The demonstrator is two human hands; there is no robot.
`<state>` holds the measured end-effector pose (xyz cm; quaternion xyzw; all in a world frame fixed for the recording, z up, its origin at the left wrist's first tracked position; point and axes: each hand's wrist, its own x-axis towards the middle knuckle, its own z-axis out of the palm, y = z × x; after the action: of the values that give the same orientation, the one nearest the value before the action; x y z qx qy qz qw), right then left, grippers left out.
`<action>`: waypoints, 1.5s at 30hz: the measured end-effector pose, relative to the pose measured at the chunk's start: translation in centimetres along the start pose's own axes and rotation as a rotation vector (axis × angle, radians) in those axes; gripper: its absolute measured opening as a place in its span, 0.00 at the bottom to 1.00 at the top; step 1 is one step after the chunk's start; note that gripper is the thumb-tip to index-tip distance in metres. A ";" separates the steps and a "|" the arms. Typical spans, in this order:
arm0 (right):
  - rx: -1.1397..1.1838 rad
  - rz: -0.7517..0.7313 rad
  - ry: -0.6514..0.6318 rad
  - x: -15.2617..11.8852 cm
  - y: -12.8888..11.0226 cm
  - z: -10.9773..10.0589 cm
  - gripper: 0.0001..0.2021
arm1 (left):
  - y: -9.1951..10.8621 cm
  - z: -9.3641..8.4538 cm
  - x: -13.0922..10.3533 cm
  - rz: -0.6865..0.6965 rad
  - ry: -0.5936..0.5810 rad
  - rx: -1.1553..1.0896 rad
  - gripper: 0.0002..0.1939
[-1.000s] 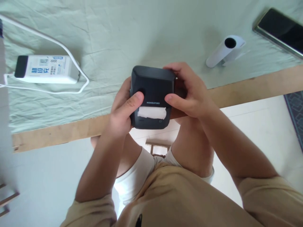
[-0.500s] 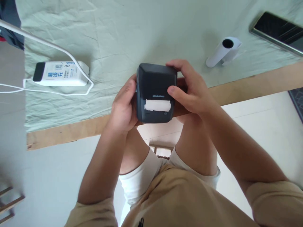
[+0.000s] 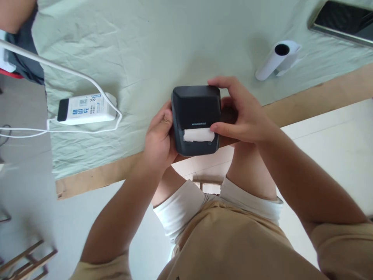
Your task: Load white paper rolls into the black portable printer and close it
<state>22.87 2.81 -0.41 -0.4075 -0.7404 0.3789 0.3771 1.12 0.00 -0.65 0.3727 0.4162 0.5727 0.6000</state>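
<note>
A black label printer (image 3: 196,107) is held over the table's front edge, with a strip of white paper (image 3: 199,135) sticking out of its slot. My left hand (image 3: 160,136) is wrapped round the printer's left side, thumb along the edge. On the opposite side, my right hand (image 3: 243,111) grips it, fingertips at the top right corner and thumb beside the paper strip. The fingers beneath the printer are hidden.
A white power bank (image 3: 87,109) with a looping white cable (image 3: 84,76) lies at the left. Toward the right, a white paper roll (image 3: 271,62) stands near a dark phone (image 3: 344,21). Part of another person (image 3: 16,13) shows at the top left.
The view has shifted and turned slightly. My right thumb has slid down from the lid to the right end of the paper strip. Another person's limb has appeared at the top left.
</note>
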 end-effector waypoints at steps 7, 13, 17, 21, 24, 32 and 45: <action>0.087 -0.083 0.165 -0.1 1.3 1.0 0.43 | 3.1 0.4 1.6 -0.111 -0.117 -0.095 0.10; -0.024 -0.086 0.293 -0.2 2.5 1.3 0.47 | 3.7 1.5 3.8 -0.234 -0.236 -0.107 0.11; -0.032 -0.072 0.372 0.0 1.8 1.7 0.44 | 3.3 1.8 4.1 -0.277 -0.233 -0.147 0.15; -0.038 -0.158 0.561 1.0 -1.3 1.9 0.28 | 2.8 1.4 4.4 -0.307 -0.230 -0.146 0.16; -0.030 -0.221 0.692 2.2 -3.6 1.6 0.10 | 2.4 0.9 4.8 -0.269 -0.242 -0.157 0.14; -0.388 -0.244 0.599 2.6 -4.9 1.2 0.08 | 2.1 0.7 4.8 -0.225 -0.259 -0.103 0.15; -0.280 0.129 0.212 1.9 -8.6 -1.9 0.20 | 2.3 0.2 4.5 -0.285 -0.242 -0.153 0.13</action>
<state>21.01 1.73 8.38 -0.5401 -0.7144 0.2505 0.3676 0.43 4.60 1.23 0.3294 0.3450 0.4628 0.7472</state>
